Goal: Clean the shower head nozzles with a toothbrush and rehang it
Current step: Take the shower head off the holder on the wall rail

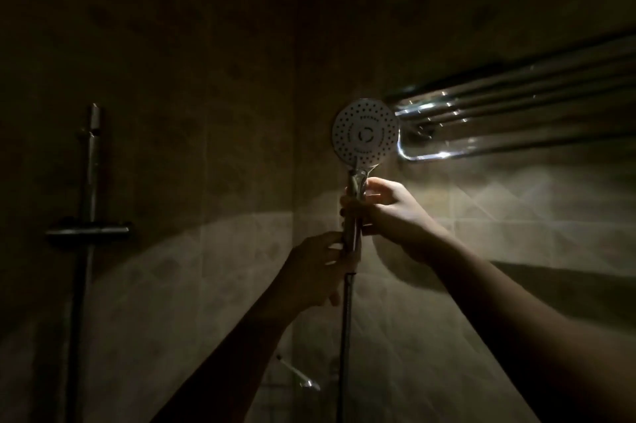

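At tiled corner — shower head (365,131) upright, white dotted face; both hands — left hand (315,271), right hand (390,212) — grip handle.

text: none legible | shower head (365,131) face: nozzle holes only | scene: very dim

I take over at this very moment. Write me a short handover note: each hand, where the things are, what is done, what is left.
Left hand: grips the low end of the shower head's handle, just above the hose.
Right hand: grips the handle higher up, under the round face.
Shower head: upright, nozzles facing the camera, at the wall corner beside the towel rack.
Toothbrush: not in view.
Done: cannot tell whether the nozzles are brushed.
Left: too dark to see whether it sits in a holder; check this before letting go.
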A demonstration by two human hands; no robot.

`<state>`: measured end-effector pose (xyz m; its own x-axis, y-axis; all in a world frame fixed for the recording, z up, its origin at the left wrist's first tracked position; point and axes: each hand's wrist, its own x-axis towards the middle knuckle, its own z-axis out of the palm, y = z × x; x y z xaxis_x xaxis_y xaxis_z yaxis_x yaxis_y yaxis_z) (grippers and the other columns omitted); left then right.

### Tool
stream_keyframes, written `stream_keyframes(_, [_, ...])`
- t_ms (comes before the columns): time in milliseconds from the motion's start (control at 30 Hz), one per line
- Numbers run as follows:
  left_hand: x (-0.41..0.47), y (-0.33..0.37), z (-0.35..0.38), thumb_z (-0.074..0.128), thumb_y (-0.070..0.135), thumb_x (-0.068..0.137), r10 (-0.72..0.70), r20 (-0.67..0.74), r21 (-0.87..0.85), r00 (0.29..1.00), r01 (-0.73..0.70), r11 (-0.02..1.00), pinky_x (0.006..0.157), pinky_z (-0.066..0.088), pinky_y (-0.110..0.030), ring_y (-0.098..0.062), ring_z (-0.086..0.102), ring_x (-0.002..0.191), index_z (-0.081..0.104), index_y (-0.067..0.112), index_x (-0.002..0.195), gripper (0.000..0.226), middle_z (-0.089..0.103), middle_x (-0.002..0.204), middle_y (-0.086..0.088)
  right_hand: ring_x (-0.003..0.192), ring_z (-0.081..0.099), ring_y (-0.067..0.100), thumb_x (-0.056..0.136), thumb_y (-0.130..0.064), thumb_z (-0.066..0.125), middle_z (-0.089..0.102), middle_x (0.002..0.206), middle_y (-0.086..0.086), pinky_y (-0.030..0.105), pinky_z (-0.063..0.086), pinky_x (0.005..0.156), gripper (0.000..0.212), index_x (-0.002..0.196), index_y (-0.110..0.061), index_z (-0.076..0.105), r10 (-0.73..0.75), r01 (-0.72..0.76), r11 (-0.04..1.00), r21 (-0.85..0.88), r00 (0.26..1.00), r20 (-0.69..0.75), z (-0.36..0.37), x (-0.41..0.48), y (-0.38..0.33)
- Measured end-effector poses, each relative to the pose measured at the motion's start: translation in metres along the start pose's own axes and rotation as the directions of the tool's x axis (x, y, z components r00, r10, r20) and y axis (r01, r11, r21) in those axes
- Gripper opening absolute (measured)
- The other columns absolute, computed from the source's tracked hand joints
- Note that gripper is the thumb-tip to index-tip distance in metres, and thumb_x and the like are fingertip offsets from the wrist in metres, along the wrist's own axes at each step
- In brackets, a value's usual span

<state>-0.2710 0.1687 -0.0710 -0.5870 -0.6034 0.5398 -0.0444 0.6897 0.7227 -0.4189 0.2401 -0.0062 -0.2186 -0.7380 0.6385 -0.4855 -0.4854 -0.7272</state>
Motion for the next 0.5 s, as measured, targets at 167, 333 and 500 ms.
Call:
stream_keyframes(167, [-0.037, -0.018, 0.091, 0.07, 0.019, 0.09, 0.035, 0.154, -0.128, 0.987, -0.015, 0.992, 0.045, 0.054, -0.029, -0.014, 0.07, 0.057, 0.069, 0.033, 0.108, 0.023, 0.075, 0.096, -0.004, 0.097, 0.074, 0.033, 0.091, -0.014, 0.071, 0.074, 0.103, 0.017, 0.052, 0.06, 0.089, 0.022, 0.111, -0.006, 0.066, 0.17, -0.171, 0.983, -0.061, 0.985, -0.029, -0.055, -0.077, 0.04])
stream_keyframes(333, [-0.082, -0.031, 0.174, 0.067, 0.029, 0.094, -0.111, 0.292, -0.214, 0.95, 0.178, 0.961, 0.056, 0.053, -0.026, -0.011, 0.07, 0.072, 0.068, 0.022, 0.118, 0.025, 0.075, 0.106, -0.003, 0.099, 0.073, 0.034, 0.087, -0.025, 0.076, 0.075, 0.101, 0.017, 0.055, 0.061, 0.084, 0.023, 0.103, -0.011, 0.07, 0.264, -0.27, 0.96, -0.074, 0.962, -0.072, -0.1, -0.149, 0.083])
stream_keyframes(500, [-0.131, -0.045, 0.249, 0.049, 0.042, 0.102, -0.281, 0.37, -0.166, 0.886, 0.36, 0.918, 0.071, 0.053, -0.02, -0.002, 0.068, 0.076, 0.072, 0.018, 0.091, 0.035, 0.072, 0.08, 0.009, 0.09, 0.075, 0.03, 0.093, -0.03, 0.07, 0.077, 0.092, 0.013, 0.056, 0.061, 0.081, 0.022, 0.095, -0.008, 0.068, 0.326, -0.338, 0.936, -0.101, 0.938, -0.118, -0.122, -0.208, 0.121])
